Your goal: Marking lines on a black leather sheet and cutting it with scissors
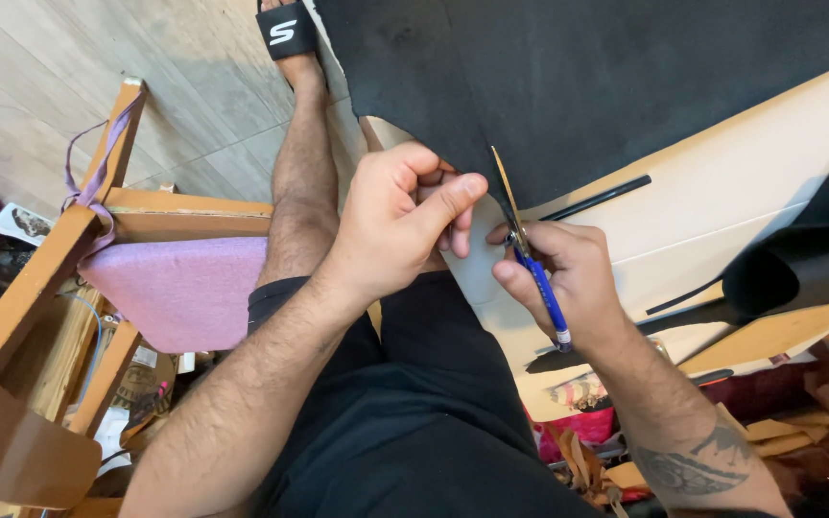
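Right hand (568,273): fingers curled tight round the blue-handled scissors (530,254), blades pointing far, tip at the near edge of the large black foam-like sheet (568,86). Blades look partly apart; exact gap cannot be told

Left hand (397,219): closed in a pinch, thumb stretched over bent fingers, gripping the near edge of the black sheet just left of the blades. The two hands are near, not touching

Black sheet: covers the far right of the scene, lying over a pale cream board (722,192). A thin black strip (595,199) lies on the board just right of the scissors. A dark rolled piece (798,273) sits at the right edge

Packages: a small printed pack in pink and mixed colours (582,398) lies near, below the right wrist; print too small to read

Left side: wooden chair frame (50,278) with a pink padded seat (179,288) and a purple strap (98,173) over its post. Black sandal with a white mark (287,31) on the foot, far, on pale wood-look flooring (50,77)
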